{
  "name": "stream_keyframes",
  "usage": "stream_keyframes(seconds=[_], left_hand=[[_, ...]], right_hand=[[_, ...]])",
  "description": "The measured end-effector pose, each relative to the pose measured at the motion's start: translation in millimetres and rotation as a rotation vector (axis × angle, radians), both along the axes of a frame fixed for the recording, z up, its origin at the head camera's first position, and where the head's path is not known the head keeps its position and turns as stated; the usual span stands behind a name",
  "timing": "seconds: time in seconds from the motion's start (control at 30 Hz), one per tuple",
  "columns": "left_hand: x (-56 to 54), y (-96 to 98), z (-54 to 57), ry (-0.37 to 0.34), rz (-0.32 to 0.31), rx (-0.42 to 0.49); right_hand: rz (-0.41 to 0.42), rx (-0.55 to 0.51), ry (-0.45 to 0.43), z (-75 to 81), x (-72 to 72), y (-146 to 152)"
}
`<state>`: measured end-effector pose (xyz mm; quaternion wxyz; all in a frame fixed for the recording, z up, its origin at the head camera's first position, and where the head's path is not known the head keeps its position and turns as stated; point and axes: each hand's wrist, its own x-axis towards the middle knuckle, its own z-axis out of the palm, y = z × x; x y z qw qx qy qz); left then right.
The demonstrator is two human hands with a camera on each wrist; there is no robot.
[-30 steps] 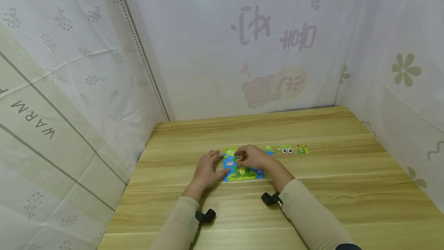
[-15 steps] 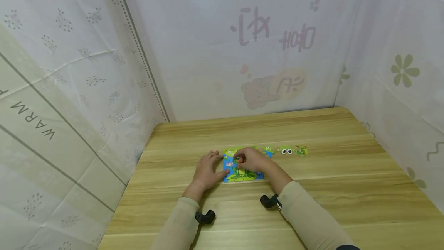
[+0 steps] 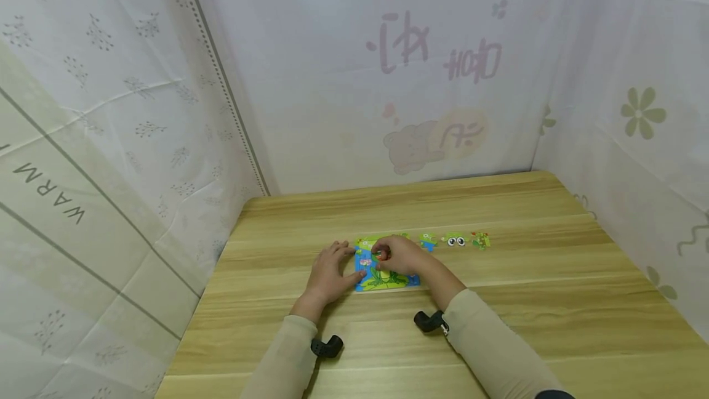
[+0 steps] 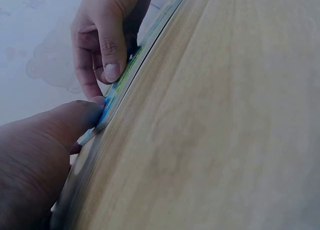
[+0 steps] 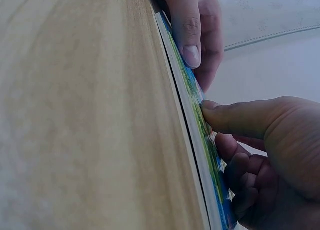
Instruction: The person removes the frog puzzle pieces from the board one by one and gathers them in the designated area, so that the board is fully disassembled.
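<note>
A frog jigsaw board (image 3: 396, 280) with a blue and green picture lies flat on the wooden table. My left hand (image 3: 327, 273) rests at the board's left side, fingers spread, thumb on its left part. Over the middle of the board my right hand (image 3: 408, 255) pinches a small puzzle piece (image 3: 381, 255), red and green where it shows; the fingers cover most of it. In the right wrist view the right thumb (image 5: 240, 117) meets the board's surface and the other fingers are curled. The left thumb (image 4: 82, 112) presses the board's edge in the left wrist view.
Right of the board, loose pieces lie in a row: a blue and green piece (image 3: 428, 241), one with frog eyes (image 3: 456, 241) and a green and red one (image 3: 481, 239). Printed cloth (image 3: 310, 109) hangs behind and beside the table (image 3: 554, 300).
Since one second ago the right hand has shifted slightly over the board's middle, and the blue and green loose piece shows more fully. The left hand stays in place.
</note>
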<state>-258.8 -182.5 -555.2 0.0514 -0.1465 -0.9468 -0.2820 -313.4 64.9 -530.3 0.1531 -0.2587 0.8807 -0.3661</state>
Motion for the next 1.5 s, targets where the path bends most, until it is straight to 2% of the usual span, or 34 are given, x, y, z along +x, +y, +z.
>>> stream_keyframes(seconds=[0.67, 1.07, 1.5], left_hand=[[-2.0, 0.6, -1.6, 0.004, 0.002, -0.014], [-2.0, 1.5, -0.5, 0.003, 0.013, -0.026], [-1.7, 0.8, -1.8, 0.007, 0.012, -0.018]], right_hand=[[-0.020, 0.000, 0.007, -0.2, 1.3, -1.5], [-0.047, -0.019, 0.079, 0.0, -1.8, -4.5], [-0.037, -0.021, 0.079, 1.3, -0.9, -3.4]])
